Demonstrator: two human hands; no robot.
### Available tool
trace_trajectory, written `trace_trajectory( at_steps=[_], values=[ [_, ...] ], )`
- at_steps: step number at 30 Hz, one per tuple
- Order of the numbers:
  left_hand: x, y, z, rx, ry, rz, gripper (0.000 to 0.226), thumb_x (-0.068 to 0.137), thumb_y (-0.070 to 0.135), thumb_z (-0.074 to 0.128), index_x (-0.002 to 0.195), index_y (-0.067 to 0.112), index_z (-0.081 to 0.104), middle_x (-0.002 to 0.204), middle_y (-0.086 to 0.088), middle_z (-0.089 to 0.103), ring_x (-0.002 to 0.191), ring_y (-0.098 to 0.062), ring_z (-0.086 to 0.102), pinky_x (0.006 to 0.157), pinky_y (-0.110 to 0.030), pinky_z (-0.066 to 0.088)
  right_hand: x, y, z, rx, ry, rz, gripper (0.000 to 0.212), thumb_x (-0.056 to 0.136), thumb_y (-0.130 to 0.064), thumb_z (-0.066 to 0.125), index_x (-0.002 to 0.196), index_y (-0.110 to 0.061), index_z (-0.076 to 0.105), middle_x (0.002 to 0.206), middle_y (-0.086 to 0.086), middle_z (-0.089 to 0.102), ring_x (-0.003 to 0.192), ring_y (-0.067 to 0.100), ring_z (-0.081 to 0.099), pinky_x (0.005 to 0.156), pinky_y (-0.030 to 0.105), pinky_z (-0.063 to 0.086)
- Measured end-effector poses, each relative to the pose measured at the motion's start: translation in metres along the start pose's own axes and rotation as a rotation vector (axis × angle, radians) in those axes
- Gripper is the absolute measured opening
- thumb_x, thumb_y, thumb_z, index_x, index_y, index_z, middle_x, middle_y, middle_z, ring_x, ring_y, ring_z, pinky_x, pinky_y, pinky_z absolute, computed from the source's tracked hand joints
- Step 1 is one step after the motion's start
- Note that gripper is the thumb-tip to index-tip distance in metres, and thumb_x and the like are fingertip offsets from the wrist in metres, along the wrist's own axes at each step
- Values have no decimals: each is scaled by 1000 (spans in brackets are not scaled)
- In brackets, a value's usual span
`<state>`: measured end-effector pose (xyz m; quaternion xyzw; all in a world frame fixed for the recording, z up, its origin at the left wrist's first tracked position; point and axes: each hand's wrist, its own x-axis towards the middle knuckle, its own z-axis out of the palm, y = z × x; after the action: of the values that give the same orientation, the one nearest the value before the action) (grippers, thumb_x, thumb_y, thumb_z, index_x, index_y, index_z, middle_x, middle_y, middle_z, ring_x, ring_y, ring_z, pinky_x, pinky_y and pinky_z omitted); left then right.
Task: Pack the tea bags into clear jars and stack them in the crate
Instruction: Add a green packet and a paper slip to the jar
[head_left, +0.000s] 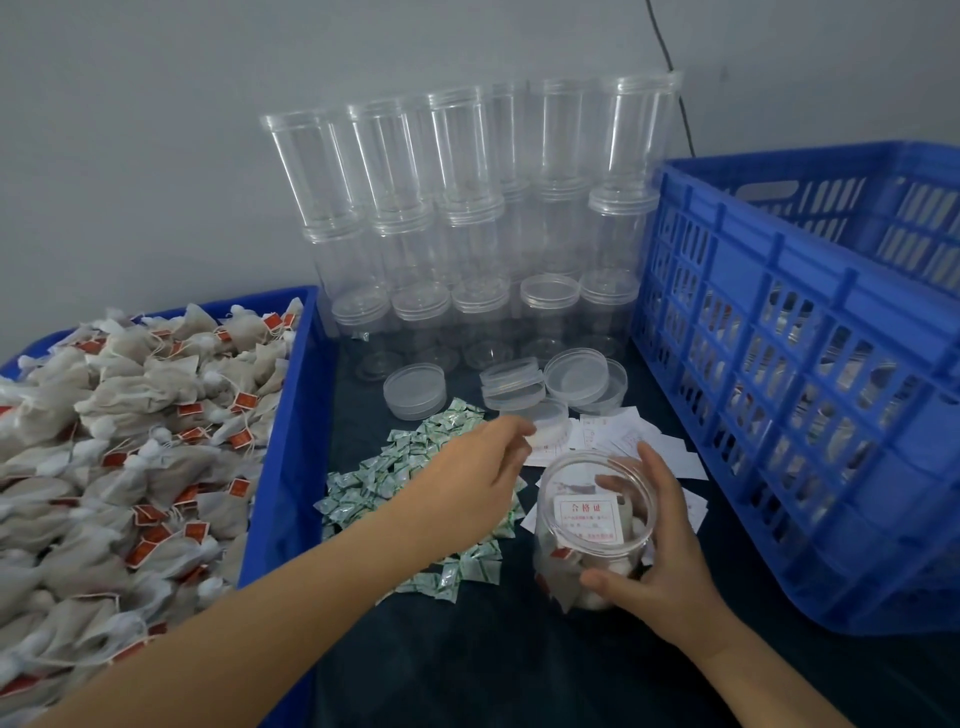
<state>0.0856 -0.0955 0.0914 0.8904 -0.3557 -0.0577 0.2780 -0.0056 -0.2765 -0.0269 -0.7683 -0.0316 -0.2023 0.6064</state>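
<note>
My right hand (657, 551) holds the open jar (592, 535) on the dark table (519, 665), thumb curled round the near side and fingers round the far side of the rim. The jar stands slightly tilted toward me. It contains tea bags, and a white slip with red print lies on top of them, inside the mouth.

My left hand (483, 467) reaches across the pile of small green-and-white sachets (415, 467) toward a clear lid (545, 421). The fingertips are at the lid's near edge; I cannot tell whether they have hold of it, since the fingers are blurred and partly curled.

More loose lids (415, 389) lie just behind, some stacked. White slips (639, 441) are scattered between the lids and the jar. Empty jars (467, 218) stand stacked in rows against the grey wall.

To my left, a blue tray (291, 415) is heaped with tea bags (130, 415) carrying red tags. To my right stands the blue crate (800, 364); through its slotted wall, packed jars can be partly made out inside.
</note>
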Motion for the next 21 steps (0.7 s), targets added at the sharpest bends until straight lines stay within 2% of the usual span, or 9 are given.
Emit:
trace_trajectory(
  at_steps=[3,6,9,11,13,15,18,19,21],
  values=[
    [1,-5,7,-124,-182,-68,41,101,8,35,140,20,40,130,9,55,116,-5,52,95,-18,43,6,-19,-13,-157,-83,-25,114,52,-50,85,144,-47,18,146,-29,35,136,-2,39,104,8,36],
    [2,-7,14,-159,-221,-59,39,98,6,43,132,22,50,123,9,60,112,-5,56,93,-20,47,18,-52,-27,-464,-270,-35,109,54,-71,77,135,-70,4,145,-44,14,138,-13,22,108,12,27],
    [3,-6,18,-183,-201,-70,34,95,6,47,124,21,57,110,10,64,98,-2,59,79,-9,45,33,-82,-33,-768,-380,-35,103,62,-81,66,143,-62,5,148,-38,14,135,-14,18,110,23,31],
    [4,-6,18,-228,-208,-103,31,95,6,48,120,20,59,105,13,63,88,8,56,69,0,41,45,-101,-30,-974,-471,14,106,65,-84,61,151,-50,9,150,-28,21,134,-7,22,105,24,33],
    [5,-5,17,-251,-214,-121,28,96,6,48,118,19,60,104,13,62,88,10,54,68,3,40,56,-119,-23,-1127,-590,89,104,66,-82,61,151,-49,11,148,-19,30,135,5,29,100,29,38],
    [4,-4,16,-271,-221,-131,28,96,5,49,119,17,60,109,11,64,96,1,58,79,-4,44,67,-135,-14,-1204,-704,161,95,69,-74,67,147,-51,18,132,-13,42,119,12,42,84,29,41],
    [5,-3,15,-280,-233,-158,29,95,4,50,121,13,60,115,0,66,106,-17,62,95,-34,49,87,-153,2,-1277,-843,217,78,72,-60,75,139,-38,42,100,-11,47,89,12,49,63,26,40],
    [6,-3,15,-272,-241,-170,29,94,4,50,120,13,60,114,-3,66,105,-22,62,94,-39,50,94,-159,6,-1300,-885,234,75,73,-57,76,138,-34,46,100,-11,50,87,12,51,61,26,40],
    [8,-4,14,-278,-260,-175,26,94,5,50,115,16,61,110,-4,67,103,-27,63,92,-43,51,106,-172,9,-1348,-956,283,78,74,-58,76,141,-32,45,117,-8,55,97,15,53,67,28,41]
  ],
)
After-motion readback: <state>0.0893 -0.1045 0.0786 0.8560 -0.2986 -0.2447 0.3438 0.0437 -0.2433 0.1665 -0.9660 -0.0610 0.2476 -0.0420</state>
